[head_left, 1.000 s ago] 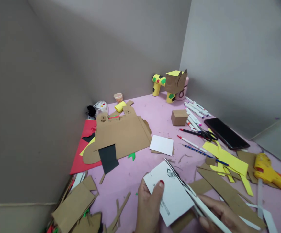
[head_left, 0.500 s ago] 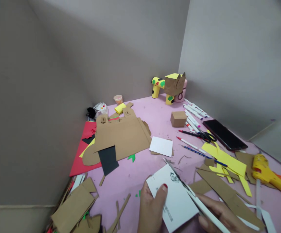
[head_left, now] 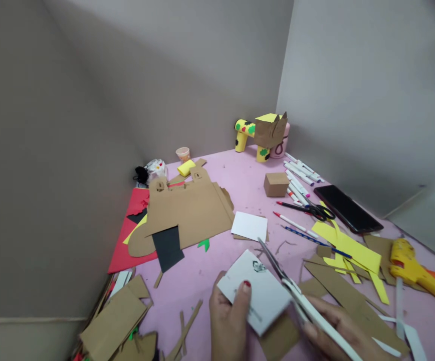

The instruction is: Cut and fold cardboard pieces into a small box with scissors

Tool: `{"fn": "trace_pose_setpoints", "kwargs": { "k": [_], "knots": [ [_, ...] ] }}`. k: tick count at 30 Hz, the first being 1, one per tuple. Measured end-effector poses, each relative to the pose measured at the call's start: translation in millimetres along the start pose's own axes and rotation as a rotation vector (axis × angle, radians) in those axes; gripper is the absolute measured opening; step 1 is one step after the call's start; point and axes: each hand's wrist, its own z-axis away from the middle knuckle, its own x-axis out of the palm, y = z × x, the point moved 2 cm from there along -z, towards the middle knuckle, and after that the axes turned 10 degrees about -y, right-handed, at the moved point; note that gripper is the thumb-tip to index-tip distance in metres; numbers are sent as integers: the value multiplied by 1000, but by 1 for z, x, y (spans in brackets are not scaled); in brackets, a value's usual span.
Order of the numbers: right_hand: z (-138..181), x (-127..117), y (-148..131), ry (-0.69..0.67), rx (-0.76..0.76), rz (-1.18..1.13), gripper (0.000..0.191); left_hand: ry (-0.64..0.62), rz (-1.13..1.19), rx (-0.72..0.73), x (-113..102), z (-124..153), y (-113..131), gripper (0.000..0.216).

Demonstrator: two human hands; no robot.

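My left hand (head_left: 232,313) pinches a white printed card (head_left: 260,296), thumb on top and fingers beneath. My right hand (head_left: 338,326) grips white-handled scissors (head_left: 296,296). The metal blades lie just past the card's right edge and point up and away; whether they touch it I cannot tell. Under the card's near corner shows a brown cardboard piece (head_left: 280,337). Beyond the blades a white card (head_left: 249,225) rests on another brown piece.
A large cut cardboard sheet (head_left: 187,208) lies at the left. Markers (head_left: 296,185), a phone (head_left: 347,208), black scissors (head_left: 320,211), yellow paper scraps (head_left: 356,248) and a yellow glue gun (head_left: 405,258) line the right. A small cardboard box (head_left: 276,184) stands behind; cardboard offcuts (head_left: 114,321) pile up front left.
The scissors have moved off the card's edge, to its right. My left hand has drawn the card slightly left and tilted it, and a brown cardboard piece now shows below it.
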Motion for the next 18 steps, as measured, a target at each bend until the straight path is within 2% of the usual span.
{"fn": "trace_pose_setpoints", "kwargs": {
  "k": [1, 2, 3, 4, 6, 7, 10, 12, 13, 17, 18],
  "knots": [
    [0, -2, 5, 41, 48, -20, 47, -10, -137, 182, -6, -2, 2, 12],
    [0, -4, 9, 65, 82, -52, 48, -58, -282, 434, -11, -3, 5, 7],
    [-1, -5, 10, 79, 87, -94, 49, -109, -431, 690, -14, -2, 8, 12],
    [-1, -5, 9, 76, 67, -130, 49, -132, -587, 866, -17, -1, 8, 16],
    [-4, -4, 2, 77, 1, -165, 49, -160, -797, 1031, -19, 2, 6, 22],
    [-5, -3, -3, 93, -25, -167, 50, -173, -864, 1059, -18, 3, 5, 23],
    [-10, 0, -18, 142, -67, -124, 55, -197, -910, 1093, -9, 8, 1, 21],
    [-13, 3, -27, 148, -77, -84, 55, -165, -870, 1062, -3, 10, -1, 20],
    [-15, 4, -32, 150, -78, -58, 54, -131, -837, 996, -2, 10, -1, 21],
    [-17, 4, -39, 192, -85, 95, 54, 96, -613, 552, -6, 4, 1, 30],
    [-17, 4, -37, 181, -83, 131, 54, 112, -573, 495, -6, 4, 3, 31]
  ]
}}
